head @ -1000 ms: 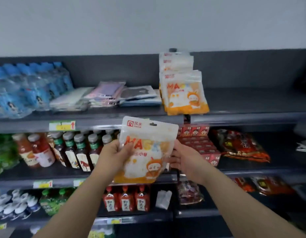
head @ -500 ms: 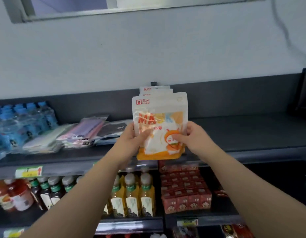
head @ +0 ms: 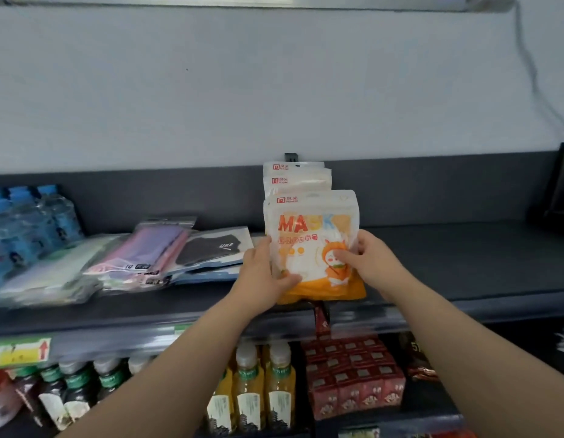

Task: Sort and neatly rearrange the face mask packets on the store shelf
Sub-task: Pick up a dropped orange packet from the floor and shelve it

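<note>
A pale wall (head: 274,90) fills the upper half of the view. Below it runs a dark grey top shelf (head: 464,263), bare on its right side. At its left end stand water bottles with blue caps (head: 31,222), and next to them lie flat stacks of clear mask packets (head: 53,273), pink and lilac packets (head: 148,251) and a packet holding a black mask (head: 211,248); small print on these is too blurred to read.

On the shelf below stand dark drink bottles with green collars (head: 75,387), yellow drink bottles with white labels (head: 261,390) and a block of small red cartons (head: 353,374). Their writing cannot be read. A yellow and green price tag with a red upward arrow (head: 21,352) sits on the top shelf's front edge at the left.

The orange and white mask packet (head: 315,245) stands upright at the middle of the top shelf, its bottom edge near the shelf's front lip. It reads "MASK" in large letters, carries a red logo square at its top left with small characters beside it, and shows a cartoon figure in an orange hood. Directly behind it stand two more packets of the same kind (head: 296,178), only their logo-bearing tops showing.

The left hand (head: 261,276) grips the packet's lower left edge, thumb across the front and fingers hidden behind. The right hand (head: 366,260) clasps the right edge, thumb pressed on the cartoon figure, fingers wrapped behind.
</note>
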